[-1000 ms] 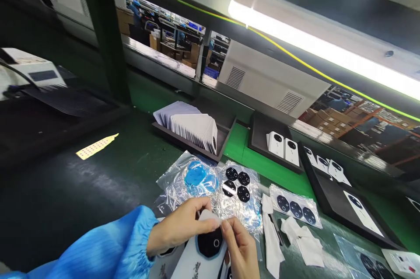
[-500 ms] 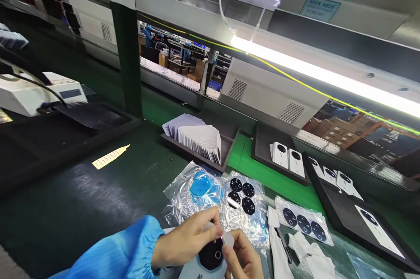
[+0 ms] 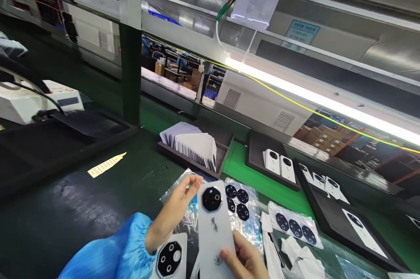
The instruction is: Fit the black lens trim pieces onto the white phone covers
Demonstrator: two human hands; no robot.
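Note:
A white phone back cover [image 3: 215, 222] with a round black camera plate [image 3: 211, 199] stands tilted up in my right hand [image 3: 247, 257], its thumb on the front face and fingers at the right edge. Close by its upper left corner is my left hand [image 3: 183, 196], fingers curled in a pinch; what they hold, if anything, is too small to make out. Below my left wrist lies another pale cover with a black camera plate [image 3: 169, 259], partly hidden by the sleeve. Behind the held cover are clear plastic sheets with several black camera plates [image 3: 243, 211].
A black tray holds a fanned stack of pale covers [image 3: 197, 148]. Further black trays [image 3: 272, 169] on the right carry finished-looking white covers [image 3: 364, 231]. White cloths [image 3: 303, 255], a dark pen-like tool [image 3: 277, 248] and a bagged row of plates [image 3: 295, 228] lie right. A yellow strip [image 3: 106, 165] lies left.
The cover has been raised and tilted upright by my right hand. My left hand has moved from its camera plate up to the top left corner. Another cover beneath has come into sight.

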